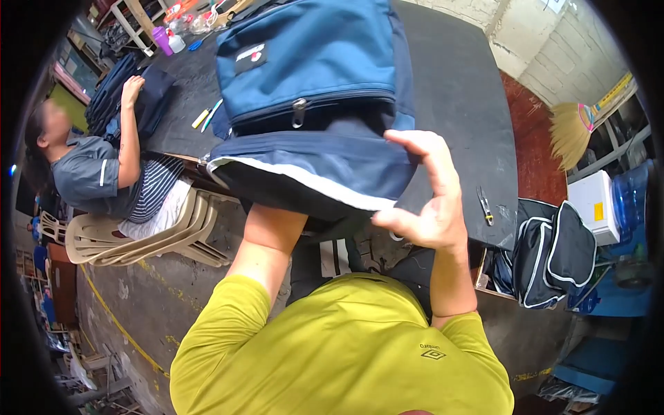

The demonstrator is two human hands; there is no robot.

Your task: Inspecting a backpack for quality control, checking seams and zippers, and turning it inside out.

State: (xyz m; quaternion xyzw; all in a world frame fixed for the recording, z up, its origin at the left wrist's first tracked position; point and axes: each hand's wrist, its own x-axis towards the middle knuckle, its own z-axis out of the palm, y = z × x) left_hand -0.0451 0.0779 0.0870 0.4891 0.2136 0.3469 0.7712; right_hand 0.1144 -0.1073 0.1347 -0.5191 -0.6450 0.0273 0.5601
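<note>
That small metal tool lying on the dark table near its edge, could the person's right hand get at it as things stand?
Probably yes. The right hand is open at the blue backpack's lower edge, holding nothing firmly, and the small metal tool lies just to its right on bare dark table, nothing between them.

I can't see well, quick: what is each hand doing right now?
Left hand: hidden inside the blue backpack, so its grip cannot be told.
Right hand: open, fingers spread, thumb and fingertips at the backpack's lower edge.
</note>
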